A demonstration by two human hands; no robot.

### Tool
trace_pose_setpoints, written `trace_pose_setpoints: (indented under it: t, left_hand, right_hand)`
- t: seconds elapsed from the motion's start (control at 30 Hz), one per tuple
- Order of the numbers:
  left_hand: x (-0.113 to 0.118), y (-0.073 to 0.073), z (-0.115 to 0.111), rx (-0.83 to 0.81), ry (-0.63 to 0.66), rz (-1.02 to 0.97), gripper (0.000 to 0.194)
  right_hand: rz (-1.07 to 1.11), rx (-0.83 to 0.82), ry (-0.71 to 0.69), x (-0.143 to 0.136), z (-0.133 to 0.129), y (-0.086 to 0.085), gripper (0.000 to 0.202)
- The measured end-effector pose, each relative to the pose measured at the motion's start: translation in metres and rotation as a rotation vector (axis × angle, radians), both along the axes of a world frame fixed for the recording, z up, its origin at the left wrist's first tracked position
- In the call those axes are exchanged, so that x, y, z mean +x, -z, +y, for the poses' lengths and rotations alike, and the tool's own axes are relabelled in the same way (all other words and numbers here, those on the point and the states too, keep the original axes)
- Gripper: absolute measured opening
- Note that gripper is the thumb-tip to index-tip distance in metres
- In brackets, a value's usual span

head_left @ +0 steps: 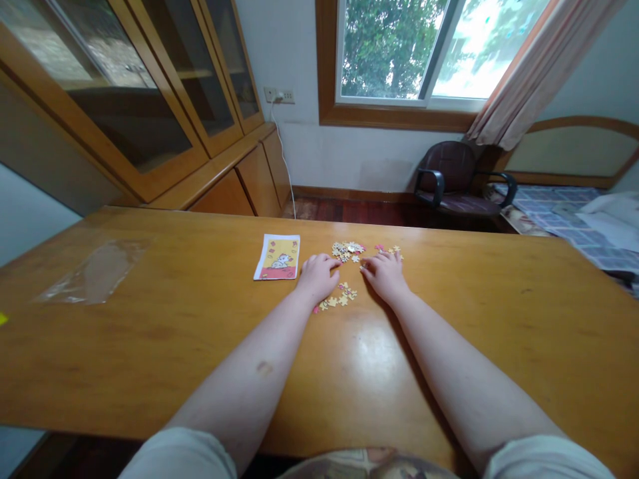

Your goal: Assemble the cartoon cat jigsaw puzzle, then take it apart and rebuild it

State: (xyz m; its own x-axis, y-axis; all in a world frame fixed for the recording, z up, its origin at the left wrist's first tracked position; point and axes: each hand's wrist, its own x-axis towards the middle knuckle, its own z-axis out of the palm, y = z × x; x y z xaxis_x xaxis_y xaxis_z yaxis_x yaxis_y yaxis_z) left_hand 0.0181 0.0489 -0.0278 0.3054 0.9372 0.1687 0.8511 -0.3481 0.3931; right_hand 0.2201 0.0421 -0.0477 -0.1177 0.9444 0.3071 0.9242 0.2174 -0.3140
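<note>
Jigsaw pieces lie on the wooden table between and around my hands. My left hand rests beside the picture card, fingers slightly bent and apart, their tips at the edge of a heap of puzzle pieces. My right hand is bent inward with its fingertips together on a small puzzle piece, partly hidden by the fingers. Nearer to me, several yellow and pink pieces form a loose group, partly covered by my left hand. More pieces lie just beyond my right hand.
The picture card shows a cartoon animal on yellow and pink. A clear plastic bag lies on the left of the table. Beyond stand a glass-door cabinet, an armchair and a bed.
</note>
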Motion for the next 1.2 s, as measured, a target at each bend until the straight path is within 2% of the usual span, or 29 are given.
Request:
trace_pose_setpoints:
  t: [0.23, 0.43, 0.5, 0.67, 0.9, 1.03, 1.13, 1.2]
  left_hand:
    - [0.0, 0.001, 0.001, 0.021, -0.002, -0.041, 0.028]
    - [-0.001, 0.001, 0.002, 0.03, -0.002, -0.072, 0.028]
    - [-0.001, 0.001, 0.002, 0.034, -0.001, -0.083, 0.027]
    - [-0.001, 0.001, 0.002, 0.044, -0.003, -0.108, 0.027]
    - [-0.001, -0.002, 0.001, 0.032, 0.002, -0.107, 0.028]
    - [-0.001, -0.003, 0.001, 0.015, 0.059, -0.11, 0.03]
    - [-0.001, -0.001, 0.002, 0.014, 0.136, -0.104, 0.031]
    - [0.0, 0.001, 0.002, 0.015, 0.198, -0.095, 0.032]
  right_hand:
    - [-0.031, -0.042, 0.003, -0.004, 0.0, 0.0, 0.017]
    - [-0.049, 0.003, -0.013, -0.003, 0.0, 0.002, 0.016]
    - [-0.03, 0.02, -0.029, -0.003, -0.001, 0.001, 0.016]
    - [0.11, 0.022, -0.169, -0.005, -0.004, -0.003, 0.024]
    - [0.157, 0.028, -0.122, -0.005, -0.004, -0.003, 0.019]
    - [0.168, -0.001, -0.213, -0.005, -0.008, -0.009, 0.022]
    - [0.162, -0.036, -0.351, -0.006, -0.009, -0.013, 0.023]
    - [0.161, -0.038, -0.391, -0.005, -0.009, -0.014, 0.025]
